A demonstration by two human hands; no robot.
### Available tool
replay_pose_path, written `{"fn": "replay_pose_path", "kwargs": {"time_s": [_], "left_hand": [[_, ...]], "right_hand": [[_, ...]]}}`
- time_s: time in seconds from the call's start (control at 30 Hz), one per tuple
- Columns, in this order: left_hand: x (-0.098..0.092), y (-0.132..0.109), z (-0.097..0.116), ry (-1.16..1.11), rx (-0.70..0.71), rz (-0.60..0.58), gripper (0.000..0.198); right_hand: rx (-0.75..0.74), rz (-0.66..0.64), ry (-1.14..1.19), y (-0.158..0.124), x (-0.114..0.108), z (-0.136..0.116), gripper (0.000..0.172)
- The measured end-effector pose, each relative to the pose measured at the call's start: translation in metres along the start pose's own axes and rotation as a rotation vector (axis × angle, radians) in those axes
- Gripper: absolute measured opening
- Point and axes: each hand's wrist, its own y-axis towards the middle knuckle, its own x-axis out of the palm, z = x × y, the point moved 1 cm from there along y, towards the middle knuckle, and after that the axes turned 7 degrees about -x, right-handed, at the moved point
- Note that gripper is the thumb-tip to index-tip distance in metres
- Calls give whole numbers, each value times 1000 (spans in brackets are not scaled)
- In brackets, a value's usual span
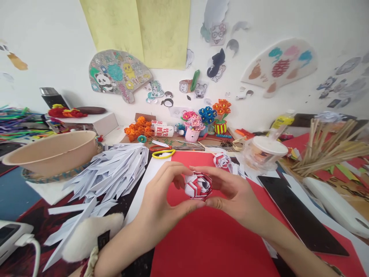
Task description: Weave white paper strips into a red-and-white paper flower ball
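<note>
Over the red sheet [207, 242], both hands [163, 194] [240, 194] hold a rosette [197, 186]

Head view looks forward and down — fingers [176, 168] near, wall [54, 42] beyond.

the left forearm [123, 244] wears a ruffled cream band [92, 261] beside dark red fabric [83, 268].

Bright, diffuse light prevails, while edges stretch and soften.
</note>
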Motion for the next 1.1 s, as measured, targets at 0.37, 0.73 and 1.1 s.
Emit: {"fn": "replay_pose_path", "kwargs": {"time_s": [0.37, 0.73, 1.1], "left_hand": [[2, -3, 4, -98, -45, 3, 49], [7, -7, 2, -216, -88, 52, 28], [3, -2, -2, -348, -241, -43, 41]], "right_hand": [[-182, -3, -228, -4, 1, 1, 60], [-146, -22, -254, -6, 6, -5, 61], [-74, -88, -328, -5, 6, -12, 63]]}}
